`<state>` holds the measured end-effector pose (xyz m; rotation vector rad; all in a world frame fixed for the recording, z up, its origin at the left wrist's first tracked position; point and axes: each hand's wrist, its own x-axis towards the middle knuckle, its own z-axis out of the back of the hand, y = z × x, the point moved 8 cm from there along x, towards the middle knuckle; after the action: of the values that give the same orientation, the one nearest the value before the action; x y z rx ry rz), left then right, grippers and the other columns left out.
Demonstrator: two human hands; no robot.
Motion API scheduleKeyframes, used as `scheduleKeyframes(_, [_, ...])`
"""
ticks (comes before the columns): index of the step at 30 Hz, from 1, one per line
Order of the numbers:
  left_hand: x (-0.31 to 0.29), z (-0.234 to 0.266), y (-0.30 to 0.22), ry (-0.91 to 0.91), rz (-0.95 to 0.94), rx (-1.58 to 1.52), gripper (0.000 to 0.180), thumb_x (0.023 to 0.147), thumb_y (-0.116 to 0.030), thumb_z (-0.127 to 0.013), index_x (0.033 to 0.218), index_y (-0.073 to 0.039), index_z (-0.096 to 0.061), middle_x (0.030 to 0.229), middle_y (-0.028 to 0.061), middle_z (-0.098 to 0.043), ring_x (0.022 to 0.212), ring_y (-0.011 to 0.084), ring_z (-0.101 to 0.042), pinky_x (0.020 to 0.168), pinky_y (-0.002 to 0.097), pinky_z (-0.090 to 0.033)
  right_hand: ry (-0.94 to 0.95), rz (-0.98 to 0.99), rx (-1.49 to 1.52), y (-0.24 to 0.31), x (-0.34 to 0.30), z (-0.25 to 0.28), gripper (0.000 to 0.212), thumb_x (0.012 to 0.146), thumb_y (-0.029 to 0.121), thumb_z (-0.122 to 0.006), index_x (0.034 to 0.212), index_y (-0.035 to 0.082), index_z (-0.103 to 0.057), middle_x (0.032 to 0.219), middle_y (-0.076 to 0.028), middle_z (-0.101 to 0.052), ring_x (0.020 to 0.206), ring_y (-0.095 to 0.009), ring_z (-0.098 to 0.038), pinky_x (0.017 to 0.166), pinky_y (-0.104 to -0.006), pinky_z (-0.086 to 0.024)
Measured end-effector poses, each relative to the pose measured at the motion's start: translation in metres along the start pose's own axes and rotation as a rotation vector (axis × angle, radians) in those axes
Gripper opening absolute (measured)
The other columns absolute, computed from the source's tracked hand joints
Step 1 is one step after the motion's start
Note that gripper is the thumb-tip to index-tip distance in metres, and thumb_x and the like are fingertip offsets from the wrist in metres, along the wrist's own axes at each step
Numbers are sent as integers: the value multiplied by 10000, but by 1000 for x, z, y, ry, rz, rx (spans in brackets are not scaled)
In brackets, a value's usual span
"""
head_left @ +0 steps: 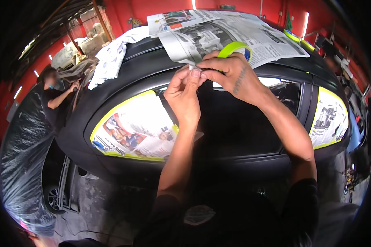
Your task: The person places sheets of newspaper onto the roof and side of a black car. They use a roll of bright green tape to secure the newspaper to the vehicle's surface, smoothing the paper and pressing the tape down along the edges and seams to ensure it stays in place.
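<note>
fingers [193, 76] of the left hand [185, 96] are pinched shut on the loose end of the masking tape, right at the lower edge of the newspaper sheet [206, 39] that lies on the car's roof. the right hand [230, 74] is closed around one roll of yellow-green masking tape [234, 48], its thumb and forefinger meeting the left fingertips at the same spot on the paper edge. both hands sit just above the open middle window of the black car [218, 140].

counted on the car: two side windows are covered with newspaper, each bordered with yellow-green tape. the front window mask [132, 127] lies left of the hands and shows colour pictures; the rear window mask [327, 119] lies to the right and is a small rounded pane in grey print. a crumpled white patterned cloth [111, 57] lies on the car's roof to the left of the newspaper.

two more yellow-green tape rolls [296, 39] rest beyond the far right edge of the roof. another person in a dark shirt [56, 101] stands at the front end of the car, beside a clear plastic sheet [23, 164]. red walls [124, 12] stand behind the car.
</note>
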<state>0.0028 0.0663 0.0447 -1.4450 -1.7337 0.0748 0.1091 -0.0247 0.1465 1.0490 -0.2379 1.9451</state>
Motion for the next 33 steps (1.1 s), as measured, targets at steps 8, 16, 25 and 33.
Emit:
scheduleKeyframes(8, [-1,-3,-4,9,-17,1,142,988,-97,-766,1067,14,-725,1017,92,-739,915,172,-731,837,347,-663,27,16,15,-3,-2,-3,198,946,65,-739,1101,-57,-741,994,-149,-747,840,-297,-721,779,-349,-563])
scheduleKeyframes(16, [-5,0,0,28,-5,-63,190,987,-58,-757,1130,60,-717,1013,126,-758,897,175,-744,855,327,-647,43,-131,130,-9,0,-6,208,908,82,-768,1086,-26,-765,971,-149,-748,861,-265,-716,795,-357,-547])
scheduleKeyframes(25, [-11,17,10,-31,41,9,143,982,-53,-748,1092,38,-744,1014,114,-753,890,171,-724,860,314,-616,115,-214,136,-28,-2,-21,224,907,77,-799,1091,-47,-766,1038,-130,-751,947,-211,-700,834,-312,-542])
scheduleKeyframes(33, [-12,-2,24,28,-22,-134,106,974,-20,-739,1069,20,-715,1063,20,-710,950,70,-650,829,254,-542,92,-148,22,-22,-5,-10,203,959,68,-732,1117,-57,-709,1126,-156,-700,1040,-255,-670,954,-342,-496])
